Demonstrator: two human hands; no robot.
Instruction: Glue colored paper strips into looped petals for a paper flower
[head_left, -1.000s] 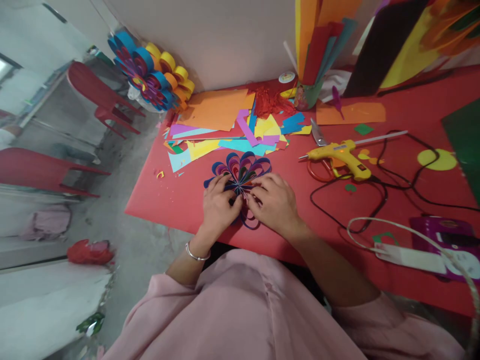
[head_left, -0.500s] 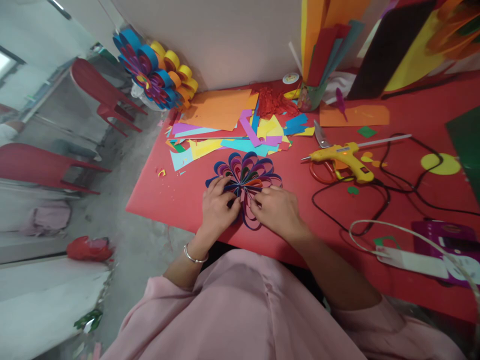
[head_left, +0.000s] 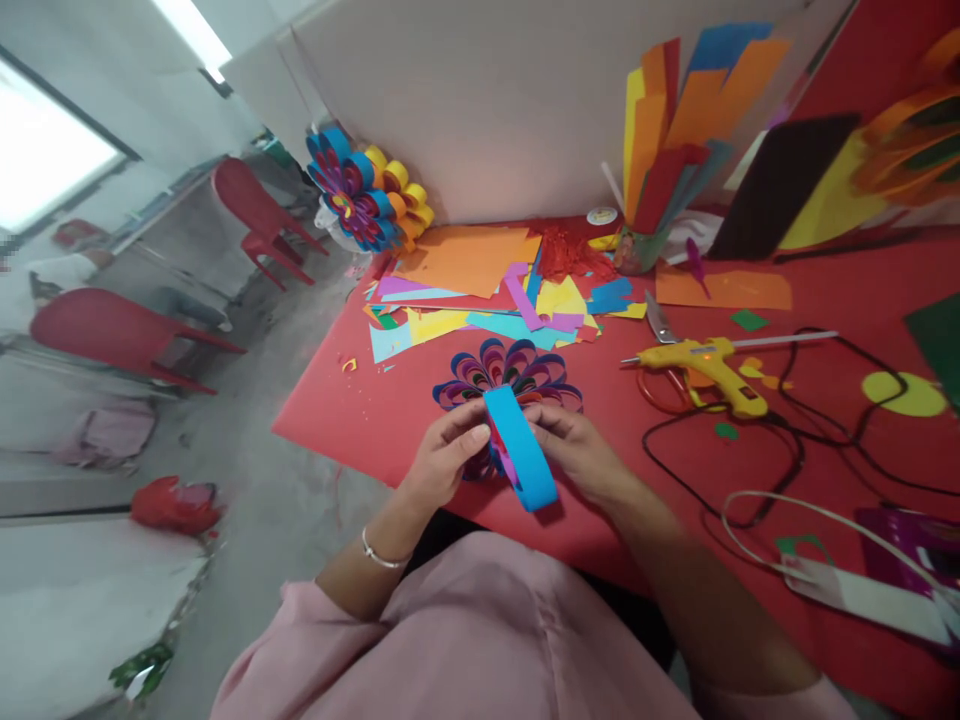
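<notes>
A paper flower [head_left: 555,368] of nested looped strips, dark blue at the edges with purple, red and green inside, lies on the red table in front of me. Over its near side a bright blue paper loop petal [head_left: 525,455] is tilted up, with pink and red strips inside it. My left hand [head_left: 448,452] pinches the petal's inner end from the left, thumb on top. From the right, the fingers of my right hand [head_left: 576,445] close on the same end, their tips partly behind it. Whether the petal is joined to the flower is hidden.
On the right lie a yellow glue gun [head_left: 705,368] with a black cord, scissors [head_left: 660,322] and a white power strip [head_left: 862,598]. Paper scraps [head_left: 442,322] and an orange sheet [head_left: 469,258] spread behind the flower. A cup [head_left: 637,250] holds paper strips.
Both hands were low on the flower with the near petal seen edge-on. Now a blue loop petal is raised between them, its broad face showing. The view has tilted up.
</notes>
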